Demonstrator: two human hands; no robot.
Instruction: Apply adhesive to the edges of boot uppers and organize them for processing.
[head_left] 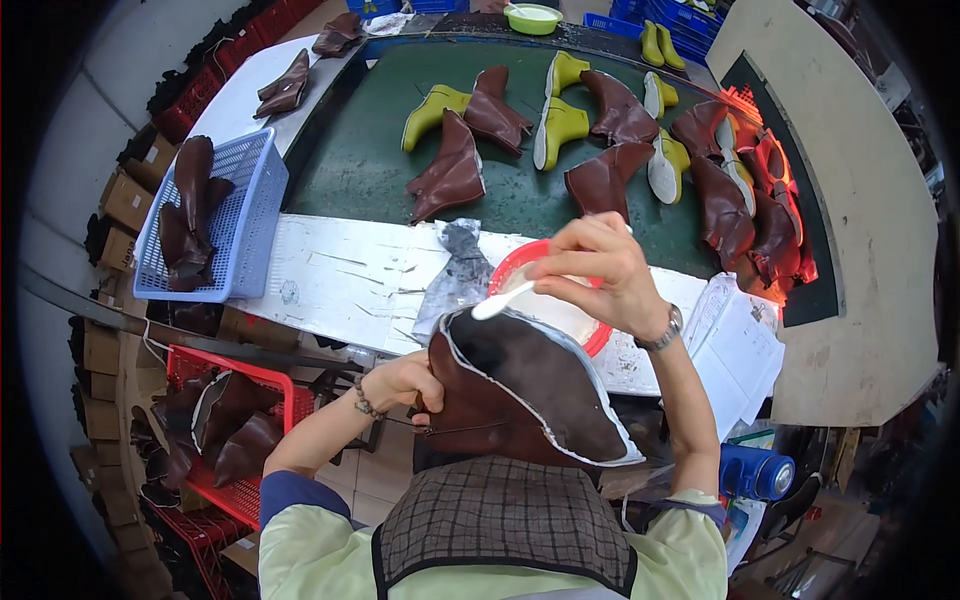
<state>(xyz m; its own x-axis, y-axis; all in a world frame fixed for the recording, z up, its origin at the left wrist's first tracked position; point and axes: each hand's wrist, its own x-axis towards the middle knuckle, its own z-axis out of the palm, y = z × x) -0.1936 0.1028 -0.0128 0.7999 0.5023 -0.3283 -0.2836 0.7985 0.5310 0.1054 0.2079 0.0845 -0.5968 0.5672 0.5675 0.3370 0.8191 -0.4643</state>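
My left hand (pixel 405 384) grips a brown leather boot upper (pixel 480 400) in front of my body, fingers folded over its left edge. The upper's open underside faces up, showing a dark lining and a whitish rim. My right hand (pixel 598 268) pinches a slim white brush-like tool (pixel 502 300); its broad end lies at the upper's rim on the far left, and whether it touches cannot be made out. Behind that hand stands a red bowl (pixel 508 262) of milky white liquid, partly hidden. A grey-stained cloth (pixel 458 262) lies left of the bowl.
A green conveyor belt (pixel 340 170) carries brown uppers and yellow-green boot lasts (pixel 562 128) toward a glowing red heater (pixel 775 165) at the right. Left are a blue basket (pixel 262 215) and a red crate (pixel 300 402) with uppers. Papers (pixel 735 345) and a blue flask (pixel 757 472) sit right.
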